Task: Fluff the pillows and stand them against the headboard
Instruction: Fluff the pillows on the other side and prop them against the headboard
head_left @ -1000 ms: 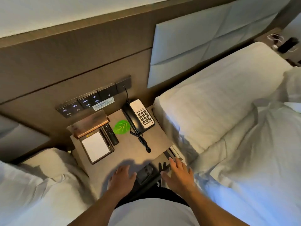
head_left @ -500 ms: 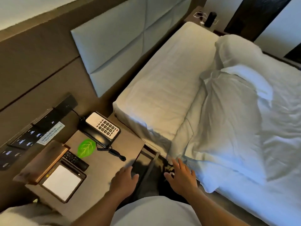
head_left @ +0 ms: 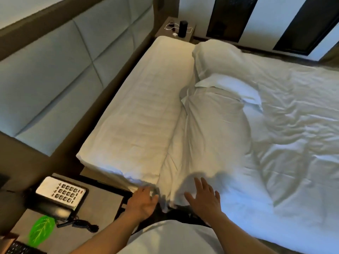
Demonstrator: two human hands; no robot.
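Hotel bedroom, dim and warm-lit.
Brown wall panel [head_left: 45, 167] behind, nightstand [head_left: 102, 204] at lower left with phone [head_left: 60, 193] and green leaf card [head_left: 42, 230]; far nightstand [head_left: 176, 28] carrying a dark cylinder [head_left: 182, 28] and white cable; dark window strips [head_left: 231, 17] beyond.

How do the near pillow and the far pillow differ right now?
The near pillow is long, lies flat and reaches the bed's near edge by the right hand; the far pillow is smaller in view and bunched up at the bed's far side. Both are white, and neither stands against the headboard.
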